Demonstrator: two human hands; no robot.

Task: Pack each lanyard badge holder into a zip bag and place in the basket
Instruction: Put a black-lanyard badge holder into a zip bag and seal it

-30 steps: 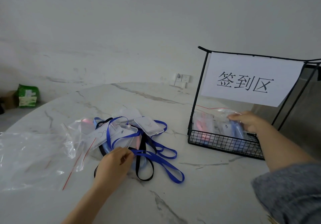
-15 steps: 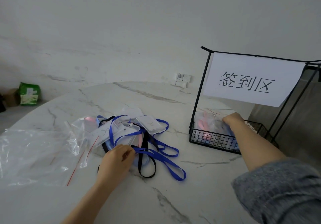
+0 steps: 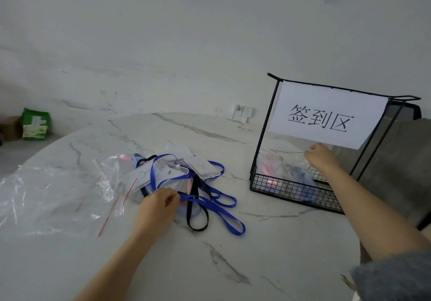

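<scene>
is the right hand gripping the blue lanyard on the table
No: the right hand is over the basket, while the left hand pinches the blue lanyard.

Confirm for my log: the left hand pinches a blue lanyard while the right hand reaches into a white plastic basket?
No: the head view shows a black wire basket, not white plastic. The left hand does pinch a blue lanyard, and the right hand reaches into it.

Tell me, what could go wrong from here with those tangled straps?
The left hand pinches a blue lanyard that lies tangled with a black lanyard and several badge holders, so pulling might drag the whole pile. The right hand is close under the paper sign at the basket and could knock it.
</scene>
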